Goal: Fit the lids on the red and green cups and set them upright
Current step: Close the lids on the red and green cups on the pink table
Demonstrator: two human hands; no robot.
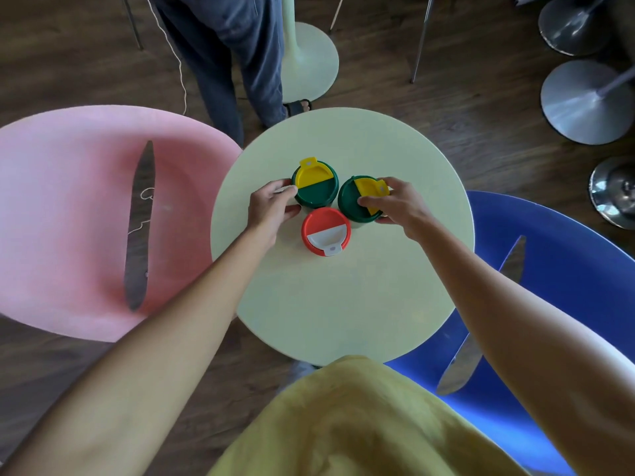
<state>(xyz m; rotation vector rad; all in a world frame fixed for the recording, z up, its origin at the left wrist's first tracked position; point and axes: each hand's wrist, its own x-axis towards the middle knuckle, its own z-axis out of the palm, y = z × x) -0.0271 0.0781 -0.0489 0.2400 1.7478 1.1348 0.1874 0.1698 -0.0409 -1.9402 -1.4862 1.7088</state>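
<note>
Three lidded cups stand upright and close together on a round pale-green table. The left green cup wears a green lid with a yellow flap; my left hand grips its left side. On the right, a second green cup also has a green-and-yellow lid, and my right hand holds it from the right with fingers on the lid. Nearest me, the red cup carries a red lid with a white flap and is untouched.
A pink chair stands to the left of the table and a blue chair to the right. A person's legs are just beyond the table's far edge. Metal stool bases sit at the upper right.
</note>
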